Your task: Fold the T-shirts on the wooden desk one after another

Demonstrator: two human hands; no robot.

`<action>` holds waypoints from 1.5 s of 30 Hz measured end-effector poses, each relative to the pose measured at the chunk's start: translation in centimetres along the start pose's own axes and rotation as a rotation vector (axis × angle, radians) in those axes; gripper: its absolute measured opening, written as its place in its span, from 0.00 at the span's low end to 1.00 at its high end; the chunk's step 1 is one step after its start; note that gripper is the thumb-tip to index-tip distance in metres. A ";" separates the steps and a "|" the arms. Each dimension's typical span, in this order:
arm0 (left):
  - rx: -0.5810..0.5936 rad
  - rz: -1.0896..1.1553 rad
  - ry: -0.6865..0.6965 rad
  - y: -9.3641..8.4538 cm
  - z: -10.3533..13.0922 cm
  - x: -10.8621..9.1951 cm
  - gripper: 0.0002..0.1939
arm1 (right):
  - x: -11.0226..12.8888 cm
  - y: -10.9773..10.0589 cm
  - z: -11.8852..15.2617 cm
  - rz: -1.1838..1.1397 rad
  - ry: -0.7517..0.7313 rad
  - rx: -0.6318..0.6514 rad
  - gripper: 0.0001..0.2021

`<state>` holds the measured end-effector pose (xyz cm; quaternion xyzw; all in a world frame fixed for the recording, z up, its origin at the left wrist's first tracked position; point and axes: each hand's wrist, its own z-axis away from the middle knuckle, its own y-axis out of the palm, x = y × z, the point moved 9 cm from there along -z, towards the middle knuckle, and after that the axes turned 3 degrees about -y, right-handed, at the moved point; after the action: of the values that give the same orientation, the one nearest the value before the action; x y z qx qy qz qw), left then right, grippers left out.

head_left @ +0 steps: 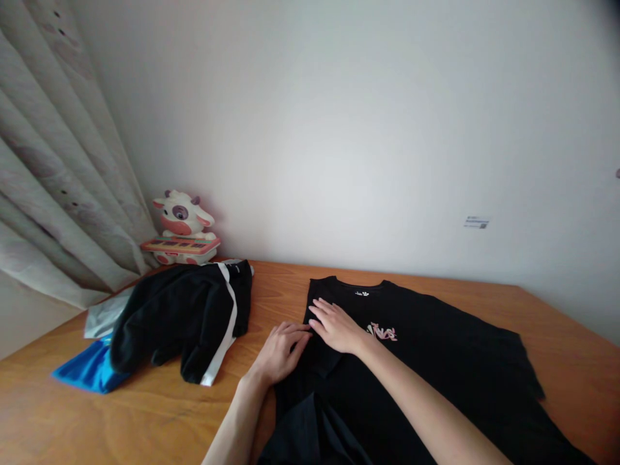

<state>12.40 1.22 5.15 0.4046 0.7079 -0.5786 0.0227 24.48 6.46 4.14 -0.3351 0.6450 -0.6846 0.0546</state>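
A black T-shirt [436, 361] lies spread on the wooden table with its neckline away from me and a small pale-pink print on the chest. Its left side is folded inward, the sleeve lying over the body. At that folded edge, my left hand [281, 352] has fingers and thumb closed together on the cloth. My right hand [336, 325] rests flat on the folded part just beside it, fingers stretched out. Close to me, a loose flap of black cloth [310, 433] is bunched up, partly cut off by the frame.
On the left of the table [159, 426] lies a heap with a black garment [179, 316] with a white stripe, over a blue cloth [90, 368] and a grey one [106, 314]. Behind it stands a cow toy [181, 223] with a keyboard. A curtain [62, 161] hangs at left; a wall closes the back.
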 end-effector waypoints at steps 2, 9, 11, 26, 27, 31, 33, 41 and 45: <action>-0.003 -0.003 -0.013 0.1 -0.1 0.2 0.19 | 1.0 1.8 -1.2 0.027 -0.052 0.059 0.31; 0.039 -0.110 -0.034 0.7 0.3 0.4 0.19 | -2.7 3.2 -5.9 0.061 0.064 0.054 0.34; 0.073 -0.155 -0.047 1.0 0.3 0.5 0.22 | -3.8 3.2 -7.2 0.069 0.105 0.043 0.35; 0.293 -0.133 -0.135 1.5 0.4 0.7 0.41 | -5.1 1.1 -6.7 0.130 0.221 -0.235 0.35; 0.296 -0.128 -0.137 1.6 0.4 0.9 0.41 | -4.6 1.3 -5.5 0.134 0.189 -0.218 0.35; 0.302 -0.108 -0.142 1.9 0.2 1.4 0.40 | -3.3 2.5 -0.5 0.144 0.065 -0.031 0.44; 0.307 -0.104 -0.143 1.9 0.2 1.5 0.41 | -3.6 2.3 1.6 0.156 0.057 0.055 0.47; 0.347 -0.147 -0.177 1.4 0.2 0.8 0.43 | -3.2 -0.1 4.2 0.223 0.174 0.044 0.48; 0.345 -0.162 -0.172 1.5 0.1 0.6 0.43 | 1.1 1.8 5.7 0.139 0.011 0.058 0.43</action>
<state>12.78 1.46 3.60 0.2933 0.6238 -0.7237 -0.0330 25.98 0.78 2.64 -0.2842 0.6470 -0.6993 0.1082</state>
